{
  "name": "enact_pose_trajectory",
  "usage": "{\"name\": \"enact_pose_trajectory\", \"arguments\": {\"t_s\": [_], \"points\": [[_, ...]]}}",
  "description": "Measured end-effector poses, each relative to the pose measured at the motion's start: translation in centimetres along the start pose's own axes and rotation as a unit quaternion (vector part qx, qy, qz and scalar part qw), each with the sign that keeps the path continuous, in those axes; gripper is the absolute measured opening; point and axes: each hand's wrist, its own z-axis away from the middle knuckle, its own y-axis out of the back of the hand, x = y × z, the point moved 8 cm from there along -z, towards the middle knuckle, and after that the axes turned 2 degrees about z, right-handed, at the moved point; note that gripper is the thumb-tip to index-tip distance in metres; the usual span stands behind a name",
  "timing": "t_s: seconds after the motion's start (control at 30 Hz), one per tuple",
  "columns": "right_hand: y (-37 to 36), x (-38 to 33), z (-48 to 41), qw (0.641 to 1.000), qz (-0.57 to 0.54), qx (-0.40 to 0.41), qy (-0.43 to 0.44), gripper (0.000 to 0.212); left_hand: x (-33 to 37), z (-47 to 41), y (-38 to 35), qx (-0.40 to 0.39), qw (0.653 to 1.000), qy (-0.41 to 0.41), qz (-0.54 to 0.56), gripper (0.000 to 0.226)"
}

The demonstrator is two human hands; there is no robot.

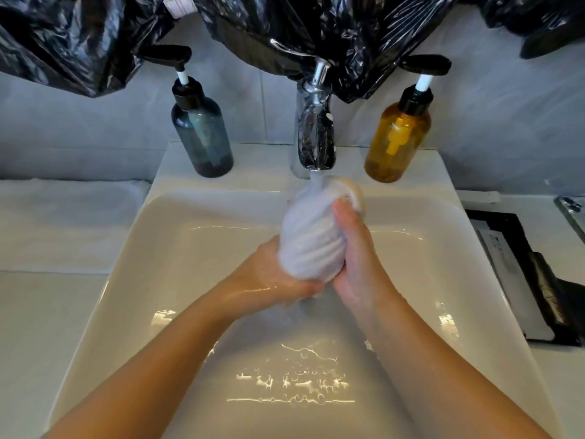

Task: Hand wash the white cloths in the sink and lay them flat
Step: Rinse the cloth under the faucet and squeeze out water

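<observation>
Behind the sink, the faucet stands between a left bottle and a right bottle.

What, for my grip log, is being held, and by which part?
A bunched white cloth under the tap: left hand cups its lower end, right hand grips its side.

Both hands, left hand and right hand, squeezed 1 bunched white cloth right under the running faucet, over the sink.
</observation>
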Motion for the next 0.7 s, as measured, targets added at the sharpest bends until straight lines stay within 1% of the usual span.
{"name": "enact_pose_trajectory", "arguments": {"t_s": [0.03,0.07,0.1,0.17,0.23,0.33,0.37,0.4,0.43,0.47,0.5,0.53,0.57,0.6,0.63,0.67,0.7], "points": [[-0.3,0.0,0.0,1.000,-0.010,0.002,-0.010,0.076,0.1,0.3,-0.1,-0.011,1.000,0.012,0.001,0.015],[-0.5,0.1,0.0,1.000,-0.009,-0.007,-0.011,0.086,0.0,0.5,-0.1,-0.027,0.999,0.023,0.003,0.018],[-1.1,0.1,0.0,0.999,-0.015,-0.023,-0.018,0.087,0.1,0.9,-0.1,-0.048,0.998,0.031,0.007,0.021],[-1.2,0.7,-0.2,0.997,-0.045,-0.054,-0.036,0.078,-0.2,1.0,0.0,-0.089,0.995,0.034,0.021,0.020],[-1.1,1.0,0.0,0.994,-0.072,-0.068,-0.053,0.076,-0.8,0.9,0.0,-0.111,0.993,0.031,0.028,0.023],[-1.2,0.6,0.2,0.992,-0.088,-0.077,-0.057,0.089,-1.3,0.9,-0.6,-0.123,0.988,0.044,0.078,0.034],[-0.9,0.3,0.2,0.994,-0.075,-0.067,-0.053,0.094,-1.3,0.8,-0.6,-0.110,0.988,0.060,0.088,0.039],[-0.4,0.0,0.0,0.996,-0.055,-0.061,-0.038,0.099,-1.1,0.8,-0.4,-0.089,0.990,0.074,0.076,0.042],[-0.1,-0.3,-0.2,0.998,-0.031,-0.049,-0.022,0.102,-0.9,0.7,0.0,-0.050,0.995,0.085,0.029,0.041],[0.2,-0.8,-0.3,0.999,-0.003,-0.037,-0.007,0.105,-0.5,0.7,0.7,0.006,0.994,0.102,-0.048,0.039],[0.4,-1.0,-0.4,1.000,0.020,-0.020,0.001,0.109,0.0,0.9,1.6,0.071,0.980,0.125,-0.140,0.043],[0.5,-1.0,-0.6,0.999,0.039,0.005,-0.001,0.113,0.9,1.3,2.3,0.126,0.951,0.142,-0.244,0.052],[0.6,-0.8,-0.6,0.998,0.034,0.038,-0.025,0.115,2.0,1.7,2.4,0.156,0.912,0.140,-0.352,0.061],[0.7,-0.1,-0.4,0.995,0.004,0.068,-0.069,0.115,2.9,1.9,2.2,0.170,0.878,0.119,-0.431,0.068],[0.9,0.6,-0.3,0.989,-0.035,0.092,-0.112,0.111,3.2,1.9,1.8,0.174,0.857,0.093,-0.476,0.072],[1.1,1.0,-0.1,0.983,-0.066,0.108,-0.136,0.102,3.5,1.8,1.6,0.181,0.855,0.068,-0.481,0.073],[1.2,1.1,-0.1,0.981,-0.082,0.110,-0.137,0.088,3.3,1.7,1.6,0.176,0.868,0.062,-0.460,0.070]]}}
